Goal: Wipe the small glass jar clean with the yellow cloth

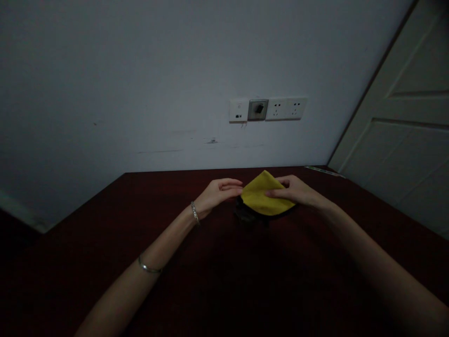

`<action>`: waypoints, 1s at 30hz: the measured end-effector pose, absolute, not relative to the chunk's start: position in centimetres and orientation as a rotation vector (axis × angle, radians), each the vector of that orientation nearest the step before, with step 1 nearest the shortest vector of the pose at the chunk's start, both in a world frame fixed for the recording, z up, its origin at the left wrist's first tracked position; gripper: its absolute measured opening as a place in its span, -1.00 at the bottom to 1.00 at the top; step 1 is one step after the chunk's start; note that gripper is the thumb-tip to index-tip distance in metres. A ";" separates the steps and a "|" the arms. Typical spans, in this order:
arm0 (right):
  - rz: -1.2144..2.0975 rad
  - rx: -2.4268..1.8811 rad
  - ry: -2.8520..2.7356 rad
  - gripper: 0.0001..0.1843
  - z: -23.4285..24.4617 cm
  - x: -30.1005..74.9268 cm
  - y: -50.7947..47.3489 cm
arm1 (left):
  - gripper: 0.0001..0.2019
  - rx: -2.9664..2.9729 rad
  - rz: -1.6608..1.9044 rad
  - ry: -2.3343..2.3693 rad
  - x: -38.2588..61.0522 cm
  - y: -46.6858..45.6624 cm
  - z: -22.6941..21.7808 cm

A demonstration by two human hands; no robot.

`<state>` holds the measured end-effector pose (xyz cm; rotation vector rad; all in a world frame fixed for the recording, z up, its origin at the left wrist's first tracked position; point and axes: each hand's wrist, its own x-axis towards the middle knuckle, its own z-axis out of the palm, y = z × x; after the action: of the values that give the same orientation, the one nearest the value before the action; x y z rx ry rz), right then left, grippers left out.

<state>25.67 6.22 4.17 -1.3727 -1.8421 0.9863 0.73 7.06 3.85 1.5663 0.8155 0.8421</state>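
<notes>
Your right hand [296, 191] lies open, pressing the folded yellow cloth [261, 199]. Your left hand [219, 193], loosely curled and empty, touches its edge. Line the edges up squarely.

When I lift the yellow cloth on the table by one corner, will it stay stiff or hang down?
Probably floppy: the yellow cloth lies folded, with a soft raised peak near the right hand. It looks thin, so likely light. On the flat table it may slide when pushed.
</notes>
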 end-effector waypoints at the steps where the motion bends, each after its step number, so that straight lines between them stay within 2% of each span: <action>1: 0.898 -1.409 -1.827 -0.59 3.9 26.0 6.6 | -0.54 1.587 0.852 0.835 0.5 7.7 3.3; 7: 0.497 -1.395 -1.880 -0.66 1.5 26.7 8.2 | -0.03 1.747 0.673 0.981 -0.1 9.9 -0.9; 11: 0.447 -1.204 -2.087 -0.60 0.2 25.8 8.2 | 0.15 1.894 0.561 0.977 0.6 9.4 -2.5; 15: 0.490 -1.058 -2.214 -0.48 -0.4 24.9 7.8 | 0.22 1.876 0.527 0.908 1.4 9.0 -3.2; 23: 0.731 -0.978 -2.342 -0.39 -1.3 24.1 7.0 | 0.16 1.758 0.689 0.734 2.0 9.8 -5.5; 30: 0.699 -0.949 -2.327 -0.31 -2.7 23.0 7.4 | 0.29 1.791 0.719 0.868 2.3 9.9 -7.3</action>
<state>23.05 7.41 -2.74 -0.9490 -2.3266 0.6989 2.30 9.89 -7.25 1.7913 0.8680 0.7190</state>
